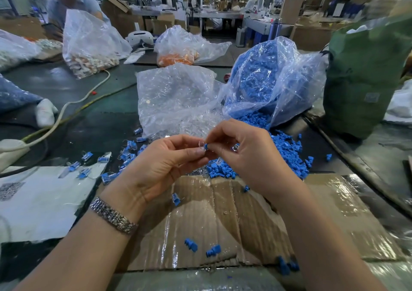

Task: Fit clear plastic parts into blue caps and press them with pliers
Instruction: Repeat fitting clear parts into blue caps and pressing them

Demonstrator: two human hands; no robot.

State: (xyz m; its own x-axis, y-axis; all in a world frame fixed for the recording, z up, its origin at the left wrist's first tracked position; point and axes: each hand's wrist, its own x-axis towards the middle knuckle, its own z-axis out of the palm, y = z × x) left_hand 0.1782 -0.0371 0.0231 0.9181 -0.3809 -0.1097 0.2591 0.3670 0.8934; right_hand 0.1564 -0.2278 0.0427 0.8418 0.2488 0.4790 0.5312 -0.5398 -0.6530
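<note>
I see left hand (166,168) and right hand (243,154) raised over the counter (89,121), fingertips pinching one blue cap (205,147) with a clear plastic part (200,144) between them | right hand also curls around another clear piece (235,149) | loose blue caps pile (287,150) just behind

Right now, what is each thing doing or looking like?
Left hand: pinching a blue cap.
Right hand: pinching a clear part at the cap.
Blue bag: open, caps spilling out.
Clear bag: open, lying flat.
Cardboard: flat, taped.
</note>
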